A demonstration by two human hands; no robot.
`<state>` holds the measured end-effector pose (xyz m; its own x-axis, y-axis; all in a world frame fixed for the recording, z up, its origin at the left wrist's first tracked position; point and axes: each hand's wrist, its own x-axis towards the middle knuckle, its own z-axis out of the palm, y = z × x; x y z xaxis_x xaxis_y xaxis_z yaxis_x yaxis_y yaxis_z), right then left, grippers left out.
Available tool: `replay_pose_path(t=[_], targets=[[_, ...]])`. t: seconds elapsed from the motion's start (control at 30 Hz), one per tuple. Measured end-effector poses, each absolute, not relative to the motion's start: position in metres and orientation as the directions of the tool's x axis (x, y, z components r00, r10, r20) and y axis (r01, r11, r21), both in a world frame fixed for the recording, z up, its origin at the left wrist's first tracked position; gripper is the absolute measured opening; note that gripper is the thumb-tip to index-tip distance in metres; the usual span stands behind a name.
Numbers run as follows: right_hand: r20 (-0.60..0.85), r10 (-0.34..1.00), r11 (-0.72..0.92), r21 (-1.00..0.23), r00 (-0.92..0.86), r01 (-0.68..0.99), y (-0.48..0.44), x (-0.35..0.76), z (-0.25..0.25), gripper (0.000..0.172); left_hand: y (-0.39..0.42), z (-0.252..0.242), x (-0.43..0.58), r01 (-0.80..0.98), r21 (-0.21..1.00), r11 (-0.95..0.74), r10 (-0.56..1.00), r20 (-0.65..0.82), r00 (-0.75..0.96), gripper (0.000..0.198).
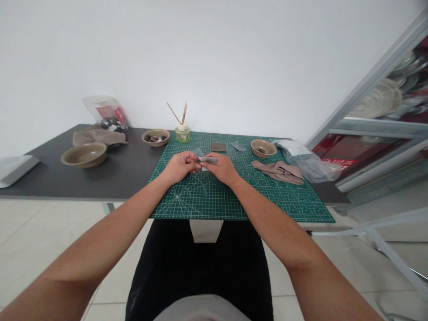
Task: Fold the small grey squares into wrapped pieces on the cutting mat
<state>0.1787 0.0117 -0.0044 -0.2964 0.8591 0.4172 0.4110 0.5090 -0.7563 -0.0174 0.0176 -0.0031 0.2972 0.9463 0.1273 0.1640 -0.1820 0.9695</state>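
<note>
My left hand (183, 166) and my right hand (220, 167) meet above the green cutting mat (207, 200). Between them is a small, clear-grey plastic packet (209, 159), its contents too small to make out. The fingers of both hands are closed on it, the left pinching near its left end and the right gripping its other end. Just beyond my hands, a brown square piece (218, 146) lies flat on the mat. To its right is another small clear packet (238, 146). A small tan bowl (263, 148) with a few dark bits stands farther right.
A brown cloth (281, 172) and a clear plastic bag (309, 161) lie at right. Behind stands a reed diffuser (182, 133). Leftward are a bowl of stones (155, 137), a larger bowl (84, 155), another cloth (98, 134), a bag of stones (112, 117) and a pale flat device (18, 169).
</note>
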Motion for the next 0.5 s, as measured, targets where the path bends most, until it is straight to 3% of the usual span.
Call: replay_pose_path(t=[0.5], targets=[[0.414,0.875,0.484,-0.763,-0.250,0.429,0.0117,0.1792,-0.0051,0.021,0.0154,0.0004,-0.0162,0.153,0.972,-0.178,0.944,0.125,0.305,0.029]])
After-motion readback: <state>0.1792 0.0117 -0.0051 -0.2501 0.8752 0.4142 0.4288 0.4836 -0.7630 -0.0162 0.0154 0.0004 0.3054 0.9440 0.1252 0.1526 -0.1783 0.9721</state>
